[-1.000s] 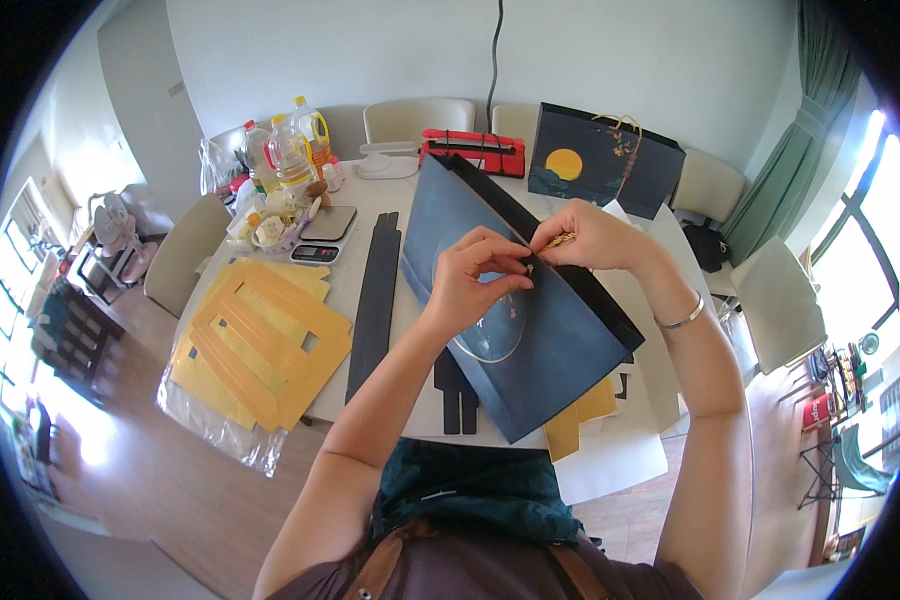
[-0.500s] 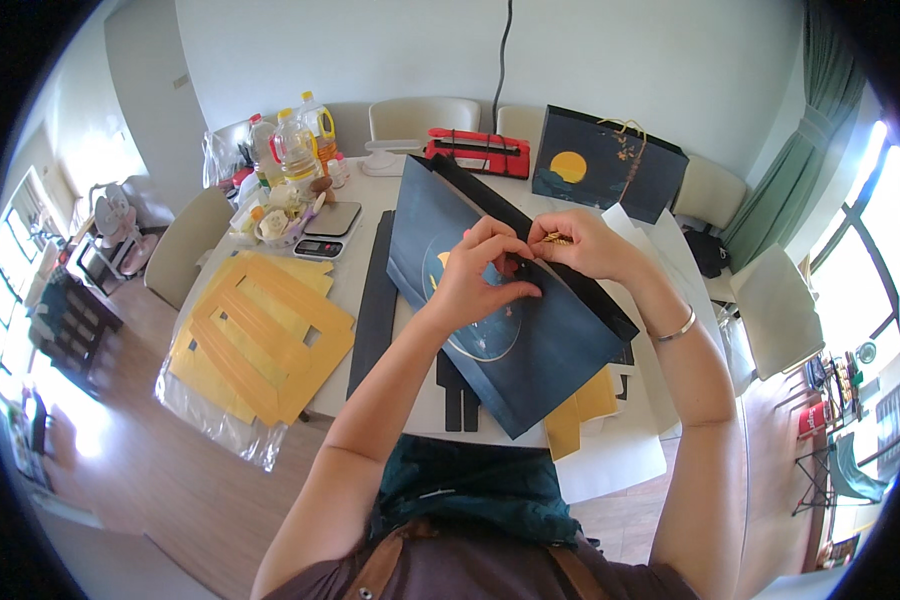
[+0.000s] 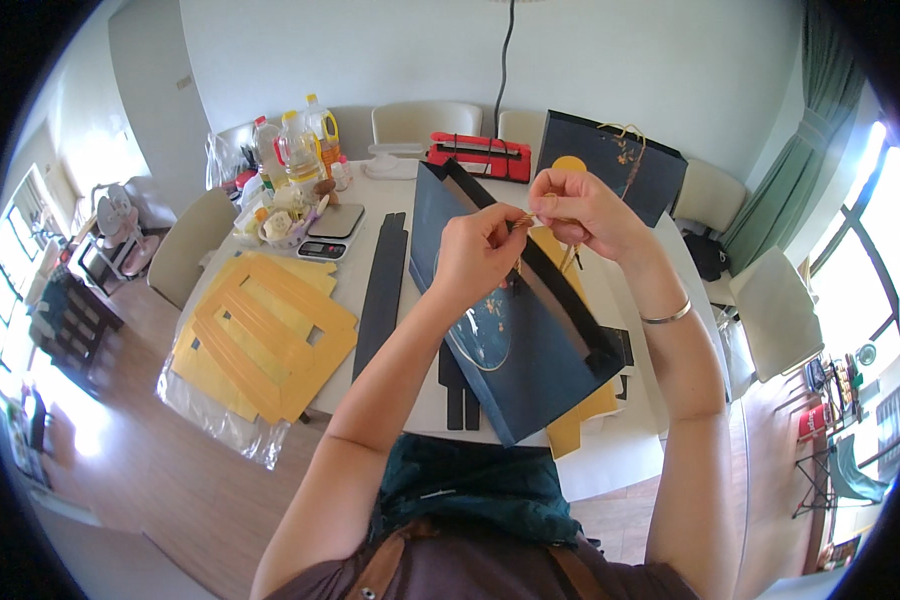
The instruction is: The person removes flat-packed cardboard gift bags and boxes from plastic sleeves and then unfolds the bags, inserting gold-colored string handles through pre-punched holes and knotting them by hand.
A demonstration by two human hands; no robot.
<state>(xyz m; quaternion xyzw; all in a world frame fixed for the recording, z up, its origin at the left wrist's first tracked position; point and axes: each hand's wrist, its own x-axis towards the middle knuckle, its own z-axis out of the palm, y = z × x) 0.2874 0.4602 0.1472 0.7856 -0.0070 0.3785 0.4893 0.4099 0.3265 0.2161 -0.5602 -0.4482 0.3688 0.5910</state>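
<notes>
A dark blue paper gift bag with a round printed design lies tilted across the white table in front of me, its black-edged mouth parted toward the right. Above that mouth, my left hand pinches a twisted gold cord between thumb and fingers. Close beside it, slightly higher and to the right, my right hand is closed on the same cord, and a loose length hangs below. My fingers partly hide how the cord joins the bag.
Yellow cut card sheets lie at the left on clear plastic. Long black card strips sit beside the bag. Behind are a small scale, oil bottles, a red case and another dark gift bag standing upright.
Both hands have lifted away from the bag's side, drawing the gold cord up above its mouth. The bag has turned and its mouth has opened wider.
</notes>
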